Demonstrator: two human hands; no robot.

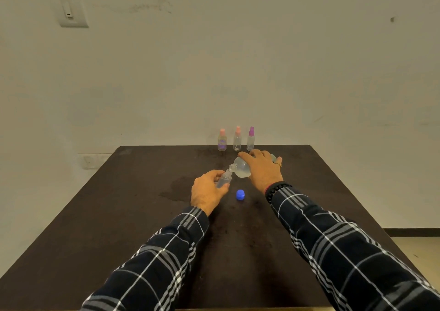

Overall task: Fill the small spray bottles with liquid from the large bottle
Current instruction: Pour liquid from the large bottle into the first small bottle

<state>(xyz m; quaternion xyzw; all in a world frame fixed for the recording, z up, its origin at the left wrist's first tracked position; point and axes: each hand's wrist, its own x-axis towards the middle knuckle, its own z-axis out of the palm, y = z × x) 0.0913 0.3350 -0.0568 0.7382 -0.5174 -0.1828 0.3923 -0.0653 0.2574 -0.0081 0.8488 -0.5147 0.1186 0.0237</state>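
My right hand (263,169) grips the large clear bottle (241,167), tipped on its side with its open neck pointing left and down. That neck sits right at the mouth of a small uncapped spray bottle (225,179), which my left hand (207,191) holds tilted above the dark table (119,215). A blue cap (240,194) lies on the table between my wrists. Three small spray bottles stand in a row at the far edge: two with pink tops (222,140) (237,139) and one with a purple top (251,139).
A damp-looking patch (177,189) marks the tabletop left of my left hand. The table's far edge runs along a pale wall, with floor showing beyond its right edge (416,244).
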